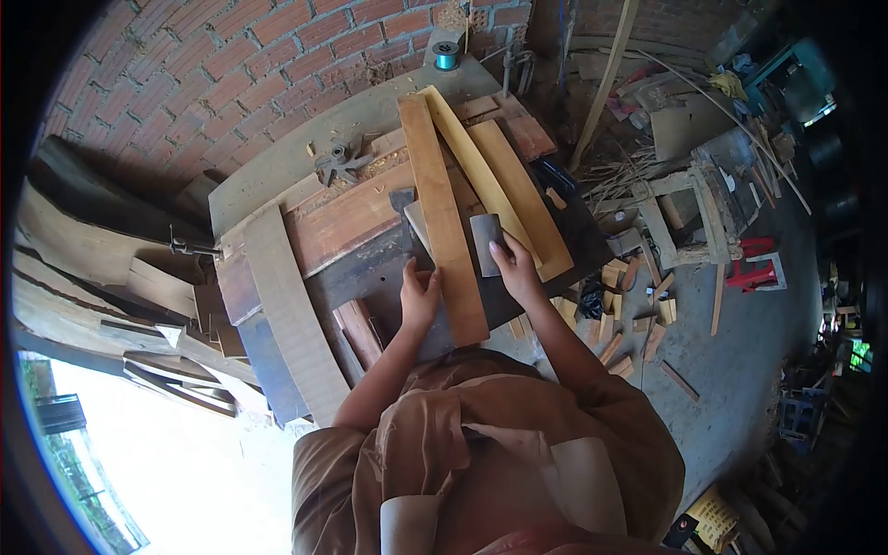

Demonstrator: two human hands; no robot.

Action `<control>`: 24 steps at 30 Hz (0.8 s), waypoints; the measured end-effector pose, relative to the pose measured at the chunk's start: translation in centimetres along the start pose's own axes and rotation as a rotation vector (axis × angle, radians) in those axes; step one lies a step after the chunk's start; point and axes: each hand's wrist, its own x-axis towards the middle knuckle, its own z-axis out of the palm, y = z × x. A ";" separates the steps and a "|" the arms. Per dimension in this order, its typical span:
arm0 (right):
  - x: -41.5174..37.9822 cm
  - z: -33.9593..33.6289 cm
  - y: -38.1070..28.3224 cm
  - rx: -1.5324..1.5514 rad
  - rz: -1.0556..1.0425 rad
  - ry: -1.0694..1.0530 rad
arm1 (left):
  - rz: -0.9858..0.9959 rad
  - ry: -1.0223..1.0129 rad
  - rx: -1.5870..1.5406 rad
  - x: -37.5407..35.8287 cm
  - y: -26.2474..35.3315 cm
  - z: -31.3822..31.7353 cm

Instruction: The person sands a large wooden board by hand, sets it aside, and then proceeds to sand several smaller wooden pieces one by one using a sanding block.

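Your left hand [421, 298] lies flat against the left edge of the plank [444, 217], fingers together and stretched up along it, pressing rather than gripping. The plank runs from 6 o'clock near your body toward 12 o'clock, tilted a little left at its far end, and rests on the bench [305, 153]. Your right hand [518, 268] sits just right of the plank, at 3 o'clock from it, with its fingers curled over the lower edge of a grey sheet [487, 242], holding it against the plank's right side. Whether the thumb is under the sheet you cannot tell.

At 1 o'clock from the plank two paler boards [504, 190] lie side by side, slanting the same way, touching the sheet's far side. A blue spool [446, 55] stands at the bench's far edge, at 12 o'clock. A dark metal wheel [339, 163] sits at 10 o'clock, well apart from your hands. Offcuts [624, 305] litter the floor at 4 o'clock.
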 end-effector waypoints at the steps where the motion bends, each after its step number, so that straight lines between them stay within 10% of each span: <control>1: -0.1 -0.6 -0.6 0.123 0.087 -0.076 | -0.108 -0.055 -0.036 -0.5 -0.5 0.1; 7: -1.1 -1.0 -2.3 0.237 0.399 -0.010 | -0.520 -0.426 -0.588 -1.5 -1.2 0.9; 24: -2.5 -3.9 -1.1 0.173 0.422 0.035 | -0.236 -0.183 0.105 -4.0 0.5 -7.8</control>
